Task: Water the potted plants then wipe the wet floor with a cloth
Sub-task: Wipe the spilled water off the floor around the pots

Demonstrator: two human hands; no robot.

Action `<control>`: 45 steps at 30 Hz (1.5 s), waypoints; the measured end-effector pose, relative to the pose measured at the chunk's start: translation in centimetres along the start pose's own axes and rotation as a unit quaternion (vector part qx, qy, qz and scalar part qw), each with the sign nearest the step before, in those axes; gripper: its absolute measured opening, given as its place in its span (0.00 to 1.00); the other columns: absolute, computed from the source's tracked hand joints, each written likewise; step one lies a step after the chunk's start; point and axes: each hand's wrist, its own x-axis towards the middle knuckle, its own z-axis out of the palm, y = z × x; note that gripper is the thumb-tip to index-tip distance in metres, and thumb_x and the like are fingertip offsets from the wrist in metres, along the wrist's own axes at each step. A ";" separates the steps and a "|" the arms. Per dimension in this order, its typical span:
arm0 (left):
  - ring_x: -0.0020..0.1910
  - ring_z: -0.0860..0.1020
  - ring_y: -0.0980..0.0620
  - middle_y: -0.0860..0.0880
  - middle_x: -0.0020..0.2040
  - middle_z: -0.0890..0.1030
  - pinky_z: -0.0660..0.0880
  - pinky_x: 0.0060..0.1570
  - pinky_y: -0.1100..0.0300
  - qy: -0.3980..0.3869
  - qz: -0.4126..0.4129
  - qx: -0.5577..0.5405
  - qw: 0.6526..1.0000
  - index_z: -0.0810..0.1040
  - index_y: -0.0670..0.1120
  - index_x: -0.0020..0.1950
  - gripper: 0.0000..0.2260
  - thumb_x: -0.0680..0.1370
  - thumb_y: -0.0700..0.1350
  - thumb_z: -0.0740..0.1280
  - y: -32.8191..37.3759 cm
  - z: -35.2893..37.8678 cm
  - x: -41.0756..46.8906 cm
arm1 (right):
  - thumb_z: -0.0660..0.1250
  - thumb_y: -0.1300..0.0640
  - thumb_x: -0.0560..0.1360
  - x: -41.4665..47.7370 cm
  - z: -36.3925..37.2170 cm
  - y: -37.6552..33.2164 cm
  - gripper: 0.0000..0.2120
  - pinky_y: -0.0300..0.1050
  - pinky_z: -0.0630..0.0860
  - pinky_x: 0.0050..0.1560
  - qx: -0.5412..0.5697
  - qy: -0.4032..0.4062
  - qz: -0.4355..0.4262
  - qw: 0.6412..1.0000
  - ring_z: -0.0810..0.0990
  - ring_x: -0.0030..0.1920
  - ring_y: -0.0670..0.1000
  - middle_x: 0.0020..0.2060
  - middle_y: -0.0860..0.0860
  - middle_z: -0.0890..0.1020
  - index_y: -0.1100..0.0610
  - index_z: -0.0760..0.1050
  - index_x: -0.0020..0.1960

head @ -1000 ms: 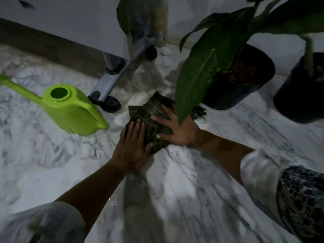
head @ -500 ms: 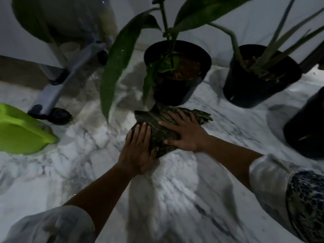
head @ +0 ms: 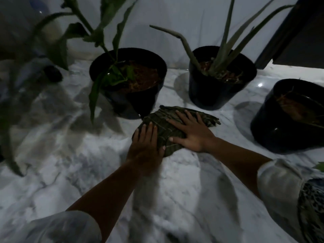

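Note:
A dark green checked cloth (head: 164, 128) lies flat on the white marble floor (head: 175, 190), just in front of the black pots. My left hand (head: 145, 142) presses on its near left part, fingers together and flat. My right hand (head: 192, 132) presses on its right part, fingers spread. A black pot with a leafy plant (head: 129, 81) stands right behind the cloth. A second black pot with a spiky aloe-like plant (head: 220, 76) stands to its right. A third black pot (head: 287, 116) sits at the far right.
A chair base with a black caster (head: 52, 74) stands at the far left behind drooping leaves. A dark cabinet corner (head: 298, 37) overhangs the top right. A white wall runs behind the pots. Open marble floor lies nearer to me.
Both hands have slid the cloth to the right along the floor, from beside the green watering can to in front of the pots. The watering can has left the view.

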 end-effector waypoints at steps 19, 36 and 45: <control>0.69 0.68 0.31 0.31 0.71 0.67 0.63 0.66 0.36 0.015 0.045 -0.019 0.999 0.66 0.29 0.70 0.29 0.78 0.50 0.49 0.0 1.8 9.2 | 0.49 0.35 0.82 6.4 -1.2 2.7 0.33 0.51 0.43 0.78 0.007 0.007 0.020 1.000 0.45 0.82 0.55 0.83 0.53 0.46 0.45 0.45 0.82; 0.79 0.42 0.47 0.45 0.80 0.45 0.39 0.76 0.51 -0.079 0.121 -0.038 0.989 0.45 0.44 0.79 0.39 0.72 0.63 0.35 9.6 1.8 7.1 | 0.51 0.22 0.72 -10.3 -0.4 10.0 0.42 0.55 0.38 0.79 0.057 0.015 0.149 0.987 0.39 0.82 0.53 0.83 0.47 0.44 0.34 0.44 0.80; 0.78 0.48 0.43 0.44 0.80 0.50 0.46 0.75 0.47 -0.088 0.160 -0.004 0.983 0.50 0.44 0.79 0.40 0.71 0.64 0.37 11.7 1.9 9.2 | 0.45 0.19 0.66 -12.1 0.3 9.5 0.48 0.56 0.47 0.80 0.073 0.035 0.214 0.973 0.44 0.82 0.55 0.83 0.49 0.47 0.39 0.48 0.81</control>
